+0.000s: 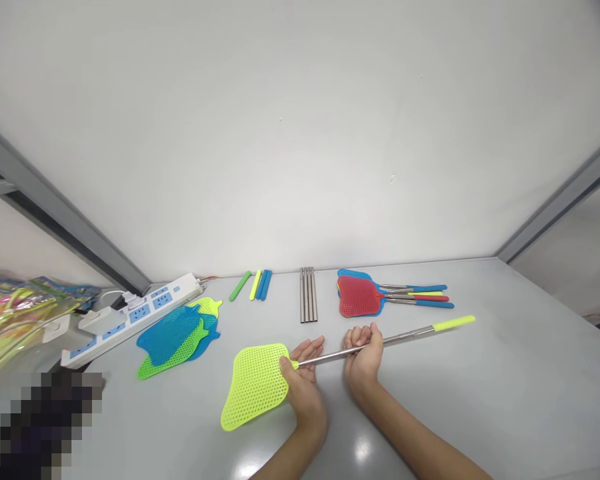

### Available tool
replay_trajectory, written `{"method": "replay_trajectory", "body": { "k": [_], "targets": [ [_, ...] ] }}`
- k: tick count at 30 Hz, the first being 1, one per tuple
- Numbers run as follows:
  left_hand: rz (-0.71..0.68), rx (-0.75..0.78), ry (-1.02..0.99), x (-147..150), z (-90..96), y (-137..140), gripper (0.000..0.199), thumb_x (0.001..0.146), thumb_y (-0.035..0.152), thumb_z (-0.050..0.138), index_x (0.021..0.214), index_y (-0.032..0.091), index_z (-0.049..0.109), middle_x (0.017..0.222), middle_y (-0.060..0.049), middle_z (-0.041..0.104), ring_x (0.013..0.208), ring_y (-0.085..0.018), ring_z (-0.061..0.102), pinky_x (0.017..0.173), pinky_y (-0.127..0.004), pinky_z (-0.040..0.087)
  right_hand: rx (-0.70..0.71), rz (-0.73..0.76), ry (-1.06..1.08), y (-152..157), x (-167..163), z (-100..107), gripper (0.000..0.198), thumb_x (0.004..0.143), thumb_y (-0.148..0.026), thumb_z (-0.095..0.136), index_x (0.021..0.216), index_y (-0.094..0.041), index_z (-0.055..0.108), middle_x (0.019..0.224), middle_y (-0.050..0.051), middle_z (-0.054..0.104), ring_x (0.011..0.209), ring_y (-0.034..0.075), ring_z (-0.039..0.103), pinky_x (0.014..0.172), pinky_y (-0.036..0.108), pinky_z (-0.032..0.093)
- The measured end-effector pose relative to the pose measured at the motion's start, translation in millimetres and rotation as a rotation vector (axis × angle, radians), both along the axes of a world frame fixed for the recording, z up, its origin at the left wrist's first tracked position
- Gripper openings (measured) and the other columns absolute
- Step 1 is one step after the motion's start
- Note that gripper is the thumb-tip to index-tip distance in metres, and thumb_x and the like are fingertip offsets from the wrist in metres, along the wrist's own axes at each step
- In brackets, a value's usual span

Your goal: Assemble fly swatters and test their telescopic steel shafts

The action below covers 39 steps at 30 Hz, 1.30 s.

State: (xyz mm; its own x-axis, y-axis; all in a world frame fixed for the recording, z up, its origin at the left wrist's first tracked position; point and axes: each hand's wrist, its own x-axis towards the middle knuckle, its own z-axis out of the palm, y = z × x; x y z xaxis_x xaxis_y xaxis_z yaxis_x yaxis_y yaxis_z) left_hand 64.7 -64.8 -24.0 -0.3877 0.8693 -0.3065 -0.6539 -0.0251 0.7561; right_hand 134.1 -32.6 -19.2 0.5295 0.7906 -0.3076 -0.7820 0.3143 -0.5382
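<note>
A yellow-green fly swatter [257, 385] with a telescopic metal rod lies across both hands, above the table. My left hand [306, 388] grips it where the perforated head meets the rod, thumb on top and the other fingers beneath. Around the middle of the rod, my right hand [364, 357] is closed with its fingers curled. The swatter's yellow grip [454, 323] sticks out to the right, tilted slightly up. Beyond my right hand lies a stack of complete fly swatters, a red one [359, 297] on top.
Loose blue and green swatter heads [173, 333] lie at left, beside a white power strip [140, 317]. Coloured handle grips [260, 285] and several metal rods [309, 297] lie along the wall. Plastic-wrapped items [17, 313] fill the far left of the grey table [520, 373].
</note>
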Motion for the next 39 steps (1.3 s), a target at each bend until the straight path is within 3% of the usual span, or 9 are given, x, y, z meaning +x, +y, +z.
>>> {"method": "replay_trajectory", "body": {
  "k": [10, 28, 35, 39],
  "targets": [
    [-0.002, 0.006, -0.014, 6.4, -0.4, -4.8, 0.041, 0.077, 0.043, 0.027, 0.075, 0.01, 0.051, 0.068, -0.014, 0.064, 0.074, -0.022, 0.06, 0.081, -0.042, 0.037, -0.04, 0.037, -0.044, -5.6, -6.3, 3.7, 0.036, 0.074, -0.034, 0.039, 0.049, -0.018, 0.018, 0.038, -0.008, 0.018, 0.032, 0.006, 0.023, 0.035, 0.022, 0.018],
    [-0.033, 0.02, 0.017, 6.9, 5.1, -2.8, 0.039, 0.076, 0.046, 0.028, 0.071, 0.013, 0.048, 0.053, -0.007, 0.06, 0.054, -0.02, 0.058, 0.055, -0.034, 0.042, -0.011, 0.125, -0.075, -10.6, -17.4, 2.1, 0.035, 0.075, -0.037, 0.035, 0.05, -0.019, 0.018, 0.037, -0.008, 0.018, 0.032, 0.007, 0.021, 0.033, 0.021, 0.017],
    [0.006, 0.014, 0.084, -11.4, 10.8, 18.2, 0.036, 0.075, 0.046, 0.032, 0.067, 0.014, 0.047, 0.055, -0.007, 0.061, 0.046, -0.015, 0.054, 0.05, -0.028, 0.039, -0.127, 0.388, -0.228, -1.2, -8.6, 2.5, 0.03, 0.072, -0.038, 0.041, 0.051, -0.017, 0.036, 0.039, -0.008, 0.029, 0.031, 0.004, 0.026, 0.033, 0.019, 0.018],
    [0.025, 0.039, 0.065, -23.3, 14.6, 29.6, 0.034, 0.072, 0.045, 0.035, 0.067, 0.014, 0.047, 0.054, -0.005, 0.06, 0.042, -0.013, 0.051, 0.048, -0.026, 0.037, -0.098, 0.512, -0.221, 5.1, 0.6, 6.7, 0.027, 0.069, -0.039, 0.047, 0.056, -0.015, 0.044, 0.041, -0.007, 0.033, 0.033, 0.004, 0.028, 0.034, 0.018, 0.02]
  ]
}}
